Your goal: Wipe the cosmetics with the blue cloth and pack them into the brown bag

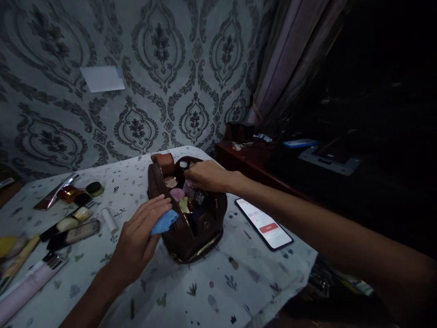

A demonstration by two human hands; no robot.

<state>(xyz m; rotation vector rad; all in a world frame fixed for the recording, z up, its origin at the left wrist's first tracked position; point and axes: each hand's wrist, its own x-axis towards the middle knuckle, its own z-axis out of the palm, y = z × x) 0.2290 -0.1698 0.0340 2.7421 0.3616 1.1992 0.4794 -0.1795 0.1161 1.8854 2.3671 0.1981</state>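
Note:
A dark brown bag (177, 237) stands unzipped on the table, filled with several small bottles and cosmetics. My left hand (143, 223) is closed on a crumpled blue cloth (165, 222) and rests against the bag's near left side. My right hand (209, 176) reaches into the bag's opening from the right, its fingers curled at a small pinkish bottle (188, 188). The fingertips are partly hidden, so the grip itself is hard to see. Near them lie a round pink item (177, 195), a yellowish item (185, 205) and a bottle with a dark glittery cap (199, 197).
A lit phone (264, 223) lies right of the bag, under my right forearm. Several cosmetics, including a clear flat bottle (82, 231), a white tube (109, 220) and a pink tube (30, 291), spread across the patterned tablecloth (191, 300) at left. A dark red cabinet (246, 157) adjoins the table.

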